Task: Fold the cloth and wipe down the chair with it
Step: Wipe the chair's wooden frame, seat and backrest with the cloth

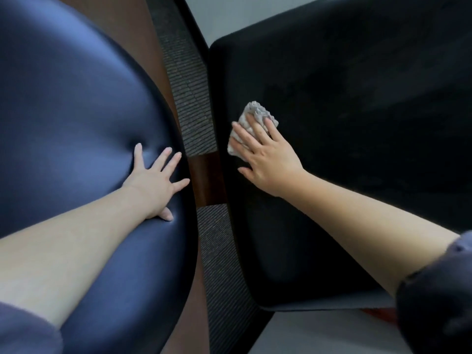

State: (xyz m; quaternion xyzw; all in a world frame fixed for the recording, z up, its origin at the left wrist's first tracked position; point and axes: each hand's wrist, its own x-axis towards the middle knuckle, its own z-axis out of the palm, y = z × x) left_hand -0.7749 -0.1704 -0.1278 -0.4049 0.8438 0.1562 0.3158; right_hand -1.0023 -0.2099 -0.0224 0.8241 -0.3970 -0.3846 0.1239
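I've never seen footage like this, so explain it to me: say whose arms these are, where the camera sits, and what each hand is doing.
There is no machine here. A person wears a wide-angle camera on the head, looking down, so the two bare arms reaching into the picture are that person's own. The lens bends the edges, which is why the shapes look curved.

The left hand lies flat with its fingers spread on a shiny blue cushion, holding nothing.

The right hand presses a small, bunched pale cloth against a black chair surface, as if wiping it.

Between the two padded surfaces you see striped carpet and a brown wooden piece.
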